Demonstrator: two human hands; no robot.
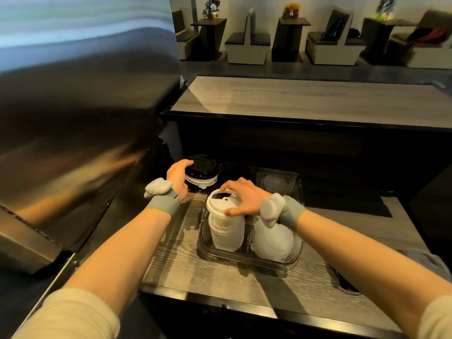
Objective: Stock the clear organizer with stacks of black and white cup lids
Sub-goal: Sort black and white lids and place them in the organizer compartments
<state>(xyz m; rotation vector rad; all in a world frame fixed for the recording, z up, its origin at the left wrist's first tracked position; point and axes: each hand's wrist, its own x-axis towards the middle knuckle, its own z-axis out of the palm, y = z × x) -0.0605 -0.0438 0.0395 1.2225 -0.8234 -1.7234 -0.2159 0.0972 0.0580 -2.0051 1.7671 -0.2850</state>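
Lids in white made up the tall stack point(226, 226) that stood in the near-left bay of the clear organizer point(247, 259), which sat on the wood-grain counter point(186, 272) in front of you. Your right hand point(244, 198) lay over the top of that stack, fingers point(230, 185) spread and curved across the crown, thumb along the near rim, pressing down rather than pinching. A second white stack point(272, 241) leaned in the bay just beside it, partly under your right wrist. Your left hand point(178, 177) was cupped round the left side of a short stack capped with black lids point(201, 171), over a few white ones, held near the organizer's far-left corner; its fingers were curled against the rim, though how firmly they gripped could not be told. To seat the white stack well, you likely needed to push straight down with an even palm so the lids nested flush and the column stayed upright against the divider. The black stack looked ready to go into a rear bay, so lifting it level and lowering it clear of the wall would have kept the lids from catching or sliding apart. The steel appliance point(73, 118) stood close at your left, leaving that elbow little room.
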